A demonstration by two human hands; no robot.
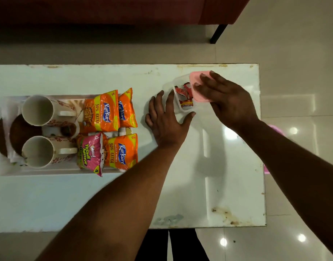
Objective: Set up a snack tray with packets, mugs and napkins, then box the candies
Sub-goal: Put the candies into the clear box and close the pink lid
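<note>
Pink lid (194,77) sits askew, half over the clear box (178,104) of candies (185,92) near the far right corner of the bench (218,166). Right grip (226,98) lies flat and released on it; left grip (165,119), also released, braces the box. Best to square the lid's edges first, then press evenly.

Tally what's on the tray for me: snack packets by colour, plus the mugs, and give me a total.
Orange packets: 3
Pink packets: 1
Mugs: 2
Total: 6
</note>
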